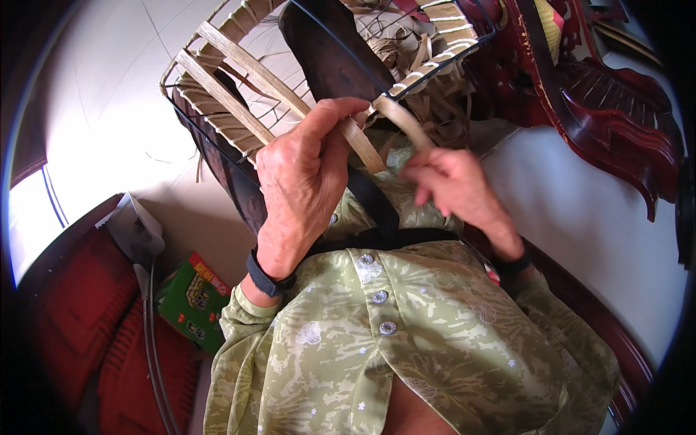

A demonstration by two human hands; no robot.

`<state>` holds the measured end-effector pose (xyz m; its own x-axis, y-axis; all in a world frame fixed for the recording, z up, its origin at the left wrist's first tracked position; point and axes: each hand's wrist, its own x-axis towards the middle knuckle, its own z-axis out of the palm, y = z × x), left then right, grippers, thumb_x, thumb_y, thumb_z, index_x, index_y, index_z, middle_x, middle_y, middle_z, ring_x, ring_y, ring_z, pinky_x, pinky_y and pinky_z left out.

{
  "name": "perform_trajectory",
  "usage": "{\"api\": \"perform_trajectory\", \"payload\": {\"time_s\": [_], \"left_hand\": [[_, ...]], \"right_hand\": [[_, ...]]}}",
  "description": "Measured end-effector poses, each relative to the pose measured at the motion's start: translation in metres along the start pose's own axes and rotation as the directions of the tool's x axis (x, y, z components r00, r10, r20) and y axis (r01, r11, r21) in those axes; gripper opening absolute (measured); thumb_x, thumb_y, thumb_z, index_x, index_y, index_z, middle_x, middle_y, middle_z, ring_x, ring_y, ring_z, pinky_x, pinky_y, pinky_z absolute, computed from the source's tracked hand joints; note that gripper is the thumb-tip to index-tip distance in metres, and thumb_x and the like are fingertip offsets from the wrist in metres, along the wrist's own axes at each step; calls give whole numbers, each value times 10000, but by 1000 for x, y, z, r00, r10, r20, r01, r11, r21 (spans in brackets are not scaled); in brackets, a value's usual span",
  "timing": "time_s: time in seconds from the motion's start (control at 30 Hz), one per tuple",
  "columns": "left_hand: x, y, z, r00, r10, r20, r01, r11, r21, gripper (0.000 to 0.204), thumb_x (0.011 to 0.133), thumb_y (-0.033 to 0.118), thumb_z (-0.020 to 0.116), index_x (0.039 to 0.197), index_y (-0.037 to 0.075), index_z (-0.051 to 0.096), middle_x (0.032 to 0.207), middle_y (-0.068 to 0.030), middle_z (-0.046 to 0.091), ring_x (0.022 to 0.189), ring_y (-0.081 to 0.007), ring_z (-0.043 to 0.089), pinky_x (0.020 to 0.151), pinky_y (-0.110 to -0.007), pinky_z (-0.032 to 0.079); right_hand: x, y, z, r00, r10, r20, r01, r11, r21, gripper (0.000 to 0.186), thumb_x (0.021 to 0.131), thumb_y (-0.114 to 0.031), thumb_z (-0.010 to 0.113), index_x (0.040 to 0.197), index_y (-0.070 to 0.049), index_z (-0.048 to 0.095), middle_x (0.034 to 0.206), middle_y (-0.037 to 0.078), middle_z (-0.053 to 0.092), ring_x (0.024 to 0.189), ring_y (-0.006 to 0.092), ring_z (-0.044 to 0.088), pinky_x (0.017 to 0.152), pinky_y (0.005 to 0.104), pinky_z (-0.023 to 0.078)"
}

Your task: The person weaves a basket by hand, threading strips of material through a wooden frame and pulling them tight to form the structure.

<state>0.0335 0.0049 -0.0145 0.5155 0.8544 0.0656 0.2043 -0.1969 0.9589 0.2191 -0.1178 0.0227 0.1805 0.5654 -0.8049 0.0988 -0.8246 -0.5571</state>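
A dark wire frame lies over my lap, its sides wrapped with pale cord over flat tan pieces. Two long wood-grained strips cross it and run toward me. At the frame's near edge, my left hand is closed, thumb and forefinger pinching where a strip meets the rim. From that spot a pale flat strip curves to the right. Its lower end reaches the fingers of my right hand, which is smeared by motion but appears curled around it. My left palm hides part of the rim.
Loose tan strips and a ball of twine lie beyond the frame. Carved dark-red wooden furniture stands at the right. To the left are a green box, a red ridged surface and a grey device with a cable.
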Motion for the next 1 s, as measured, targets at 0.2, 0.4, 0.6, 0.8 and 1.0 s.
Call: {"api": "perform_trajectory", "payload": {"time_s": [0.2, 0.4, 0.6, 0.8, 1.0], "left_hand": [[1, 5, -4, 1000, -23, 17, 23, 1000, 13, 236, 909, 25, 606, 1074, 142, 727, 711, -118, 681, 646, -276, 693, 589, -349, 514], [-2, -2, -3, 999, 14, -35, -13, 999, 36, 230, 907, 32, 617, 1074, 143, 730, 716, -115, 685, 646, -287, 688, 589, -354, 507], [-2, 3, -1, 1000, 23, -8, -23, 998, 60, 261, 886, 14, 614, 1072, 154, 732, 701, -95, 678, 642, -274, 686, 582, -357, 501], [-4, 2, 2, 1000, -25, 8, 25, 1000, 15, 258, 892, 7, 624, 1083, 142, 732, 707, -86, 679, 621, -205, 674, 588, -305, 506], [0, 8, -5, 996, -88, 18, 88, 996, -31, 193, 936, -21, 617, 1071, 59, 729, 677, -39, 620, 608, -42, 527, 569, -219, 438]], "right_hand": [[-13, -63, -35, -19, -948, -318, 615, 240, -751, 201, 973, -1, 572, 1129, -41, 692, 884, 53, 692, 737, 118, 640, 630, 249, 536], [45, -138, -7, -35, -995, 97, 770, -89, -632, 217, 968, -2, 547, 1128, 29, 690, 1071, 112, 702, 852, 214, 690, 734, 264, 568], [15, -63, -33, 407, -790, -458, 750, 575, -327, 192, 1005, -53, 557, 1159, -17, 666, 934, 24, 704, 704, 54, 612, 588, 187, 451], [35, 22, 16, 776, -466, -424, 458, 880, -129, 162, 961, -98, 646, 1098, -12, 660, 857, 90, 722, 628, 119, 644, 584, 276, 509], [44, 33, 4, 707, -595, -383, 533, 804, -265, 156, 935, -159, 704, 1018, -28, 707, 822, 115, 727, 724, 154, 689, 660, 312, 522]]}}
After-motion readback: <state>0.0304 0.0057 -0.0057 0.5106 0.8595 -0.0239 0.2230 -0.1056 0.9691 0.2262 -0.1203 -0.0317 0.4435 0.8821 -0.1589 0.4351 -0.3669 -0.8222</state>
